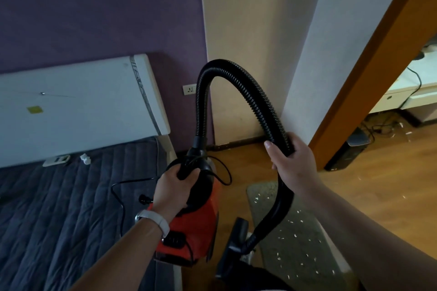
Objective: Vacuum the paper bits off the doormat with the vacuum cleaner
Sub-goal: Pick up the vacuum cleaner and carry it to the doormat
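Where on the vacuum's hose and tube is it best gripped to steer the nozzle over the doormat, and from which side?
Grip the smooth rigid tube just below the ribbed hose, coming from above. The hose arches and would flex; the tube is stiff and curves down to the nozzle, so it would likely steer it over the doormat.

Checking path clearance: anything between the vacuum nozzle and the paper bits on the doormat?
Nothing visible. The nozzle is by the left edge of the doormat; the paper bits lie uncovered. The right hand grips the hose.
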Demonstrator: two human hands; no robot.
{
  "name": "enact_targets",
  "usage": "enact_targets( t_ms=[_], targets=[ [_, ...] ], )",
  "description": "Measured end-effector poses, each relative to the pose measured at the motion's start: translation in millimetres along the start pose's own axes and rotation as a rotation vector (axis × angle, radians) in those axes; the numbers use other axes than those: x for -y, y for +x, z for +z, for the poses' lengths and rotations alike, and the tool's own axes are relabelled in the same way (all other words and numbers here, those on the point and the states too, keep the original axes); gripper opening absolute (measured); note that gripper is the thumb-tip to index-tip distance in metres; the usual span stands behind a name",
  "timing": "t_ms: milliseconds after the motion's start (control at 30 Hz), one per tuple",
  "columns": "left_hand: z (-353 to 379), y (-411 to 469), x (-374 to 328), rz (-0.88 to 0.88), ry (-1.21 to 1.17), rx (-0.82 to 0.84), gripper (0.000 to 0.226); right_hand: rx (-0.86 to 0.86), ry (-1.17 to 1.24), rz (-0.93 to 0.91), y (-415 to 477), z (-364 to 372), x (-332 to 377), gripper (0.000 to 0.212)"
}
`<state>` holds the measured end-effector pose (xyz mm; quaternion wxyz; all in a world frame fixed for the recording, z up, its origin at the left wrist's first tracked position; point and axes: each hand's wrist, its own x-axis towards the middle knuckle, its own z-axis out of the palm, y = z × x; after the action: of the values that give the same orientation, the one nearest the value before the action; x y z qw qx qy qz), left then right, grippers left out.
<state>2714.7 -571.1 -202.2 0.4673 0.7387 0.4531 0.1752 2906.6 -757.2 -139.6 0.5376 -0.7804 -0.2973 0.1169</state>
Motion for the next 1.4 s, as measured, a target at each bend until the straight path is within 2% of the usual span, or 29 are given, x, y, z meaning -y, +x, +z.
enact_targets(
  t_ms=[133,267,400,567,767,933,1033,1267,1400],
  targets=[
    [17.8,56.3,-16.1,-0.018,-0.02,0.039,0.007,0.004,0.022,0.035,61.1,20.7,-27.8,0.014],
    [38.8,126.6,-37.6,-0.047,0.018,0.066,0.015,-0.005,0.054,0.082,135.4,35.6,-56.5,0.018],
    [61.5,198.6,-61.8,-0.046,0.054,0.116,0.017,-0.038,0.099,0.138,203.3,34.1,-77.0,0.015],
    [90.1,268.3,-92.3,0.014,0.107,0.182,0.014,-0.074,0.131,0.208,266.3,21.2,-92.3,0.022],
    [122.7,328.3,-117.9,0.069,0.162,0.282,0.018,-0.205,0.12,0.232,294.7,10.1,-106.0,0.016],
    [156.6,368.5,-124.0,0.156,0.198,0.418,0.012,-0.347,0.12,0.316,303.9,15.1,-134.0,0.014],
    [176.3,398.1,-119.5,0.164,0.207,0.517,0.016,-0.426,0.146,0.406,310.5,24.9,-148.3,0.012],
    [217.4,479.7,-85.8,0.199,0.218,0.829,0.017,-0.674,0.125,0.622,326.9,77.8,-174.5,0.014],
    [253.2,525.9,-39.4,0.245,0.281,0.925,0.027,-0.743,0.138,0.753,328.5,126.7,-205.0,0.009]
  ],
)
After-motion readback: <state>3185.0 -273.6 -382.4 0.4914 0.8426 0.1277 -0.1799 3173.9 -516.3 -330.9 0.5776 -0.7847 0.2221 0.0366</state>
